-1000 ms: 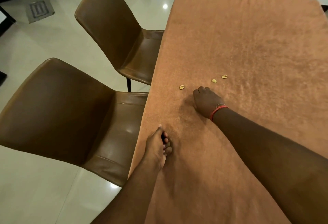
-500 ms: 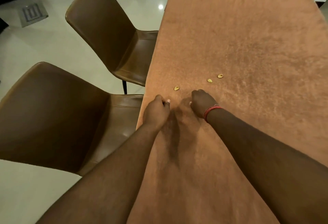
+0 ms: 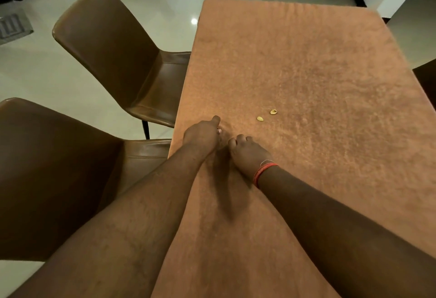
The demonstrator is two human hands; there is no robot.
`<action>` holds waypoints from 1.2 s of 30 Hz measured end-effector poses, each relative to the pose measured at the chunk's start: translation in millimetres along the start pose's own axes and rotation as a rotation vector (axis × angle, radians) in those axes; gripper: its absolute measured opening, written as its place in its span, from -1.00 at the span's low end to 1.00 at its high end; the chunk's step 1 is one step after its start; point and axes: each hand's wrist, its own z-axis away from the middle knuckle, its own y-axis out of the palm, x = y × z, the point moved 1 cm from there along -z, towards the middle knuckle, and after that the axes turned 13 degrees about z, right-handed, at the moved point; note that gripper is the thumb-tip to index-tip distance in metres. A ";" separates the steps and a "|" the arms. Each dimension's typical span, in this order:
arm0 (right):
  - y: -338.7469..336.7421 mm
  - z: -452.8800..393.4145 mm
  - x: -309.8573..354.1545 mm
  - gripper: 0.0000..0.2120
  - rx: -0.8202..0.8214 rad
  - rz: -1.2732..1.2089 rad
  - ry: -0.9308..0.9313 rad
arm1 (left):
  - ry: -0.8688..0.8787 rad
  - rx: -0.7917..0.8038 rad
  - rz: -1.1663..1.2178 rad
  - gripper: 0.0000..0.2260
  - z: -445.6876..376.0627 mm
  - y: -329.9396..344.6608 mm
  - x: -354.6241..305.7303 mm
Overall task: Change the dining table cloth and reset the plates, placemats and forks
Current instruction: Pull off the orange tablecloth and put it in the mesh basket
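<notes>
No writing, label, brand or number can be read anywhere here, neither on the furniture nor the floor.

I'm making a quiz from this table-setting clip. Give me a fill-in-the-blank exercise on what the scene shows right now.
1. The table is covered by a cloth of ____ colour.
2. Beyond the hands, ____ small shell pieces lie on the cloth.
3. The red band sits on the ____ wrist.
4. Along the table's left side stand ____ brown chairs.

Missing words: orange-brown; two; right; two
</notes>
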 end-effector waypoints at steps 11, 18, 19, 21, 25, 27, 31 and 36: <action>10.0 -2.7 -41.5 -0.80 -0.105 -0.613 0.509 | -0.035 -0.165 0.455 -0.86 72.1 24.8 13.6; 12.8 11.0 -14.8 -0.73 -0.157 -0.305 0.000 | 0.177 -0.219 0.139 -0.81 86.9 39.0 12.3; 12.5 9.6 -8.1 -0.74 -0.155 -0.267 -0.045 | 0.203 -0.227 0.103 -0.76 87.5 42.0 11.7; 14.5 4.7 -2.5 -0.78 -0.184 -0.292 -0.065 | 0.219 -0.261 0.072 -0.69 88.4 44.3 12.8; 18.0 -3.8 -28.6 -0.82 -0.264 -0.699 0.313 | 0.200 -0.285 0.113 -0.78 86.5 46.9 11.0; 16.9 -7.6 -58.9 -0.82 -0.286 -1.128 0.714 | 0.192 -0.309 0.121 -0.80 86.0 45.7 7.5; 11.2 -25.7 -109.4 -0.78 -0.372 -1.539 1.106 | 0.187 -0.307 0.073 -0.70 84.5 46.5 5.8; 14.3 -46.4 -137.0 -0.73 -0.049 -0.507 0.637 | 0.185 -0.308 0.055 -0.68 84.9 48.4 5.6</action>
